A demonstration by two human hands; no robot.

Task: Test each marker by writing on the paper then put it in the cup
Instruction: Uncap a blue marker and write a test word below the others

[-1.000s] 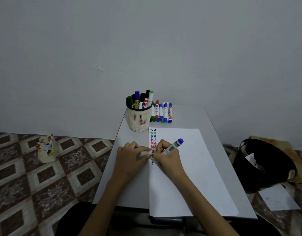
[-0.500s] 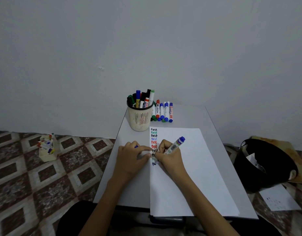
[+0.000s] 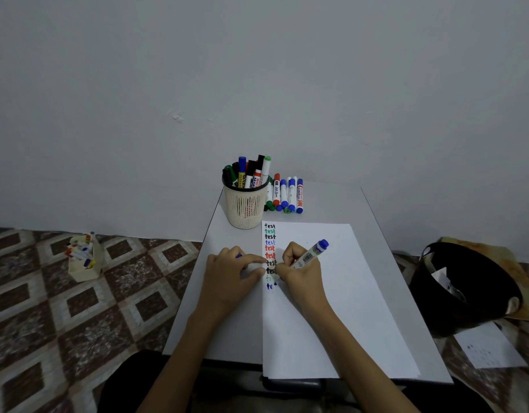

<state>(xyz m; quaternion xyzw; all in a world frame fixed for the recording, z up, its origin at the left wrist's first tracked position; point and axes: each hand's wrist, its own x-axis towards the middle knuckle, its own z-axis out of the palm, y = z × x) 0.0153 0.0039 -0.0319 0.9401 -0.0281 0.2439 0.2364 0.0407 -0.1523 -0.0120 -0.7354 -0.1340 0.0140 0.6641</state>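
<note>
right hand (image 3: 302,277): fingers wrapped round the blue marker (image 3: 311,254), tip end down on the paper (image 3: 331,308), blue back end tilted up and away from the cup (image 3: 246,205)
left hand (image 3: 230,278): lies flat on the table (image 3: 233,329) on the cup side of the paper, fingers pressing the paper's edge; a bit of blue shows under them, likely the cap, can't tell for sure
paper: white sheet just in front of the cup, its near edge hanging past the table edge
writing (image 3: 269,251): column of "test" words down the paper edge nearest the cup, in black, green, blue, red; lowest word is blue and partly hidden by the right hand
cup: beige mesh holder with black rim, upright at the far end of the table, holding several markers standing upright
loose markers (image 3: 285,195): row lying on the table just beside the cup, on the side away from the left hand; caps red, blue, green
bin (image 3: 465,290): black, on the floor, well apart from the cup beyond the table edge
small box (image 3: 84,260): on the tiled floor, well apart from the cup on the opposite side, markers inside
</note>
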